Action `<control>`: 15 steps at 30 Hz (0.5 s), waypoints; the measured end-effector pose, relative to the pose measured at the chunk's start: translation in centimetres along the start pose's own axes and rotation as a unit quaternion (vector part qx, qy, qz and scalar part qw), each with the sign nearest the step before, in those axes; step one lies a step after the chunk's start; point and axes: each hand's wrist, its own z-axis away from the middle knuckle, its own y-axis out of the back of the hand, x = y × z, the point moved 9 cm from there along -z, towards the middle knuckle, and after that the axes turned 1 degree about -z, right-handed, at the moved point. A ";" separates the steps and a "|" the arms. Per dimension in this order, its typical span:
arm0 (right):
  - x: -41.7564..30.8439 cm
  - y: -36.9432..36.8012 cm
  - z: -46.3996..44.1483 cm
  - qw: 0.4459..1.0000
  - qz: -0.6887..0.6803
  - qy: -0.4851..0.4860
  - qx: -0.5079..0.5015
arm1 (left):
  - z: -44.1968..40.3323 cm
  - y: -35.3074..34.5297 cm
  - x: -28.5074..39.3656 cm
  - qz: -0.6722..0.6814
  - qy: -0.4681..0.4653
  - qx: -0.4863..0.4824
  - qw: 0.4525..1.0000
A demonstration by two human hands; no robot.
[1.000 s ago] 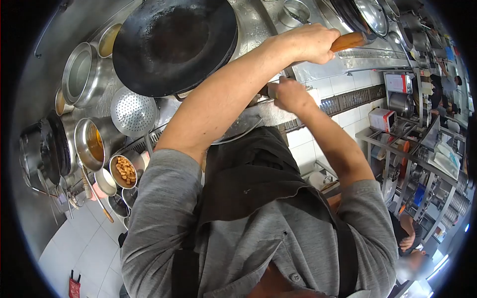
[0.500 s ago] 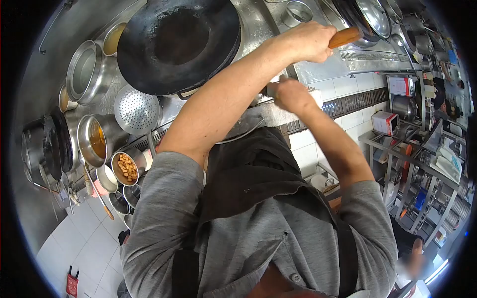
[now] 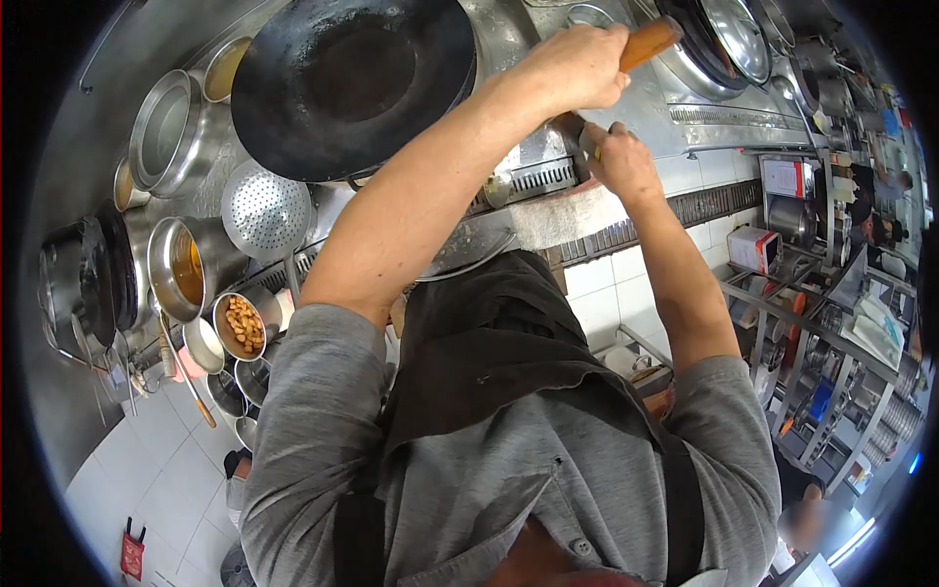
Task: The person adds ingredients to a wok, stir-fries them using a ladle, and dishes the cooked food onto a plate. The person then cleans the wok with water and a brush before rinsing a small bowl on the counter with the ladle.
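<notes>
My left hand is wrapped round a wooden handle, whose end sticks out to the right. The tool's other end is largely hidden. Just below, my right hand is closed on something small, with a greyish edge showing at its fingertips; I cannot make out what it is. A dark metal piece lies between the two hands. Left of my forearm sits a large black wok. A whitish folded cloth lies on the counter's near edge, below my right hand.
At the left are a perforated skimmer, a pot of amber liquid, a bowl of brown pieces and a basin. A lidded pot stands upper right. Metal shelves line the right side; another person is partly visible below them.
My left hand has shifted left and slightly up with the wooden handle. My right hand has moved up and right, exposing more of the cloth and the grate behind it.
</notes>
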 end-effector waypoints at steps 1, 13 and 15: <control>0.7 -0.6 -0.1 1.000 -0.008 -0.003 0.019 | 0.1 0.3 -0.3 -0.012 0.010 -0.005 1.000; -0.8 -1.9 2.4 0.986 0.075 0.086 -0.119 | 2.2 0.0 1.8 0.036 -0.095 -0.092 0.991; -2.0 -4.0 2.1 0.977 0.095 0.114 -0.151 | 2.0 -1.4 2.5 0.042 -0.092 -0.117 0.988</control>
